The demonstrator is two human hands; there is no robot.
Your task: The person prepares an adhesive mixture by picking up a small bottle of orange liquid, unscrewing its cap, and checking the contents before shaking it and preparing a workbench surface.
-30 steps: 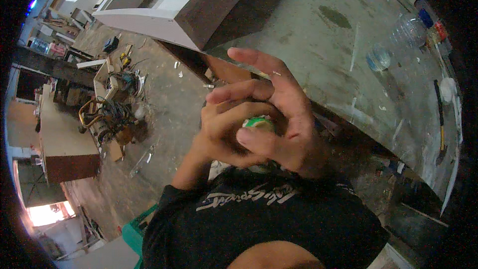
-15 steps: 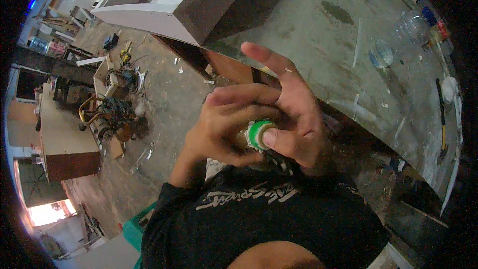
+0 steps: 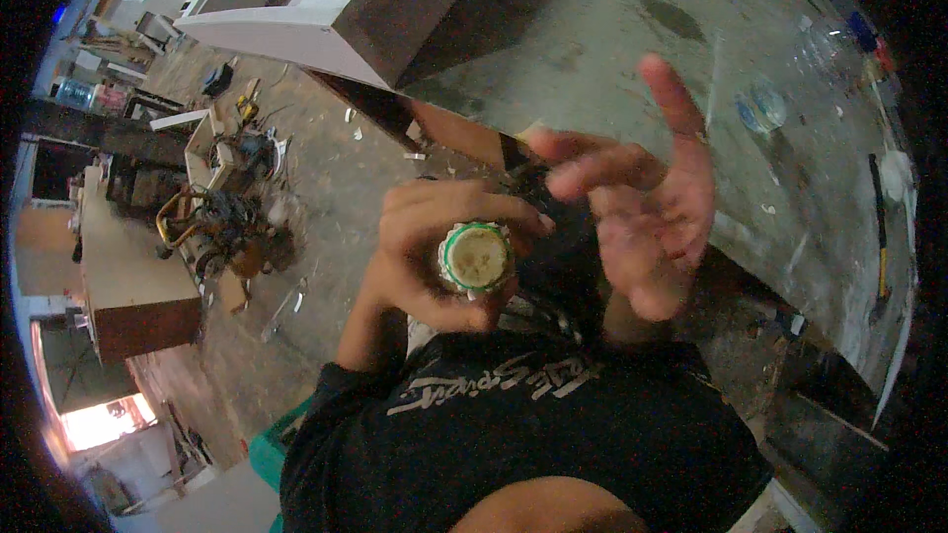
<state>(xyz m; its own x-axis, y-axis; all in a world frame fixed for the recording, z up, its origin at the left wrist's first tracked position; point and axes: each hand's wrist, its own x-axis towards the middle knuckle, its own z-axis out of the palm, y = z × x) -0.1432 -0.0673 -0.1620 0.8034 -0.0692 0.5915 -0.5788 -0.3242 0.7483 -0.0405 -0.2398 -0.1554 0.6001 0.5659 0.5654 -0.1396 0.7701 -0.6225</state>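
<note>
My left hand (image 3: 413,242) is wrapped round a small round container (image 3: 477,258) held upright in front of my chest. Its top faces me: a beige disc inside a green ring, with a ragged whitish crust around the rim. The fingers hide its lower part, so I cannot tell its exact kind. To the right, apart from the container, my right hand (image 3: 652,222) is raised and slightly blurred. Its index finger points up and away, the other fingers are bent but apart, and nothing shows in its grasp.
A greenish-grey worktop (image 3: 632,79) lies ahead and right, bearing a white cabinet piece (image 3: 360,35), a clear plastic bottle (image 3: 762,107) and a black-and-yellow long-handled tool (image 3: 879,227). On the floor at left stands a machine with coiled hoses (image 3: 232,232), near a wooden cabinet (image 3: 138,286).
My right hand has come off the container's top and moved right, its fingers spreading. The left hand has shifted slightly left, still holding the container, whose top now shows fully.
</note>
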